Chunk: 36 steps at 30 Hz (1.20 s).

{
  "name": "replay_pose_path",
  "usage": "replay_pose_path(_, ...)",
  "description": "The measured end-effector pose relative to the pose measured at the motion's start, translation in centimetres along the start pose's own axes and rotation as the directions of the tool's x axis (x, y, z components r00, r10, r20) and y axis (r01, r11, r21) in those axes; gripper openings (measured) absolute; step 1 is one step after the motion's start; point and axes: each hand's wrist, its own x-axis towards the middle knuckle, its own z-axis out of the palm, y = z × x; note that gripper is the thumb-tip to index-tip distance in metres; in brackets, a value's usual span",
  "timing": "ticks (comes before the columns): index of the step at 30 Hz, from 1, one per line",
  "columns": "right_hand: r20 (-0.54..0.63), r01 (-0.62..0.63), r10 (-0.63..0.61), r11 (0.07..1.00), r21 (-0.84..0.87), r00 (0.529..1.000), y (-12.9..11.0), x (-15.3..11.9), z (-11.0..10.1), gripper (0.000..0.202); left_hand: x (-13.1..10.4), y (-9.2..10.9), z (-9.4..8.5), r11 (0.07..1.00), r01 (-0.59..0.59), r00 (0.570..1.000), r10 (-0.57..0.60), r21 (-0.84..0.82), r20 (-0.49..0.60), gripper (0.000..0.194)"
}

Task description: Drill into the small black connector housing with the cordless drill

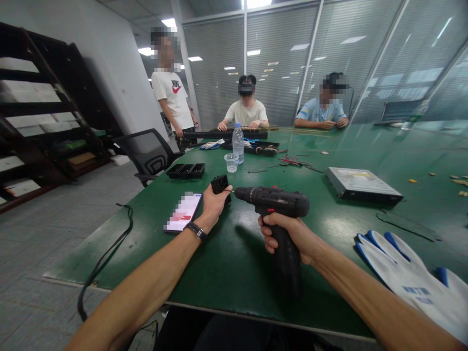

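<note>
Presently, both hands are occupied above the green tabletop (pixel 223 273). Right grip (pixel 288 234) wrapped round the handle of a black cordless drill (pixel 281 201), fingers curled under the motor housing; whether the trigger is pressed, cannot tell. Left grip (pixel 215 202) pinching a small black plastic block (pixel 220 183), held up off the surface, thumb along its near right side. Key relation: block lies left of the right grip and a little farther out, directly off the nose of the drill. Drill body's long axis runs roughly crosswise, chuck (pixel 242 194) leftward, handle angling down toward the wearer. Thin bit points at the block, tip just beside the left thumb; contact with the block cannot be made out. Left hand plainly the nearer, being on the block itself. Round about: smartphone (pixel 185 214) beside the left wrist, black compartmented tray (pixel 186 170) beyond it, clear plastic cup (pixel 231 163) and water bottle (pixel 238 146) past the block, optical drive (pixel 365 183) off right, white-and-blue work glove (pixel 405 278) near the right forearm.
</note>
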Motion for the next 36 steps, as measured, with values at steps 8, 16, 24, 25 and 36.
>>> replay_pose_path(8,0.006,0.009,-0.009,1.0,-0.001,1.0,0.05,0.15,-0.05,0.024,0.11,-0.21,-0.08,1.0,0.005,1.0,-0.005,-0.001,0.014,0.047)
replay_pose_path(16,-0.003,-0.001,0.001,1.0,0.001,1.0,0.07,0.02,-0.12,0.026,-0.04,0.09,0.05,1.0,-0.002,1.0,0.002,0.001,0.003,0.045)
replay_pose_path(24,0.007,-0.001,0.001,1.0,0.007,1.0,0.12,0.06,-0.21,0.024,-0.13,0.25,0.05,1.0,0.002,1.0,-0.002,0.005,0.001,0.044)
replay_pose_path(25,0.006,0.001,-0.001,1.0,0.005,1.0,0.11,0.04,-0.17,0.024,-0.13,0.23,0.05,1.0,0.003,1.0,-0.003,0.003,0.001,0.044)
replay_pose_path(36,-0.001,0.005,-0.005,1.0,-0.014,1.0,0.01,-0.08,0.08,0.023,-0.04,0.05,-0.02,1.0,-0.002,1.0,0.002,0.015,0.001,0.044)
